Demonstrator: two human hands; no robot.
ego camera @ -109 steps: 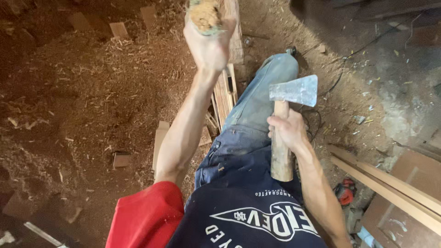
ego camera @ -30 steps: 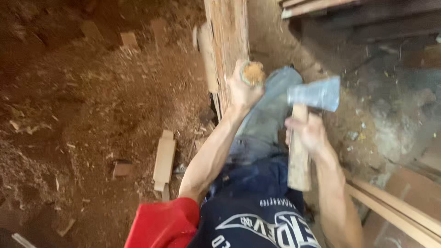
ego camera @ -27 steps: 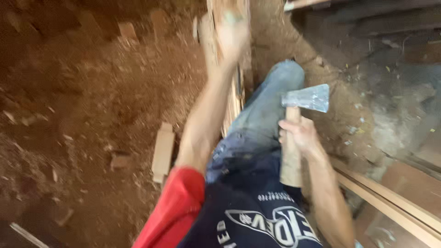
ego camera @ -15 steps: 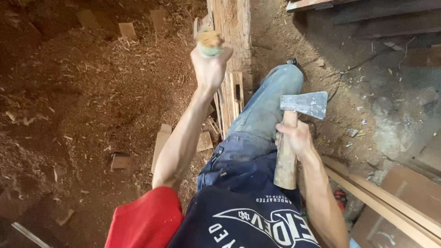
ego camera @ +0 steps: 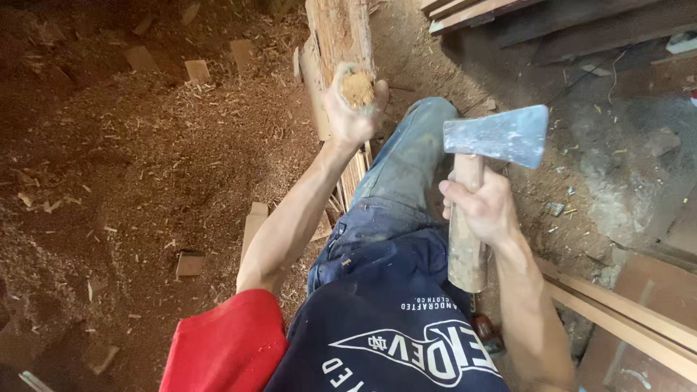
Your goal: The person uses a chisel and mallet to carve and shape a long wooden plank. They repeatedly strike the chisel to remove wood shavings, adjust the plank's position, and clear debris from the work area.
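While you stand over a dirt floor (ego camera: pixel 109 167) strewn with sawdust and wood offcuts, a rough plank (ego camera: pixel 341 36) stretches away from you beside your jeans-clad leg (ego camera: pixel 406 160). Your left hand (ego camera: pixel 348 109) has its grip clenched around the end of a wooden stick (ego camera: pixel 358 87), held up over the plank. Your right hand (ego camera: pixel 483 210) is closed on the wooden handle of the hatchet (ego camera: pixel 497 134), whose grey steel head sits raised just above your fist, blade toward the right.
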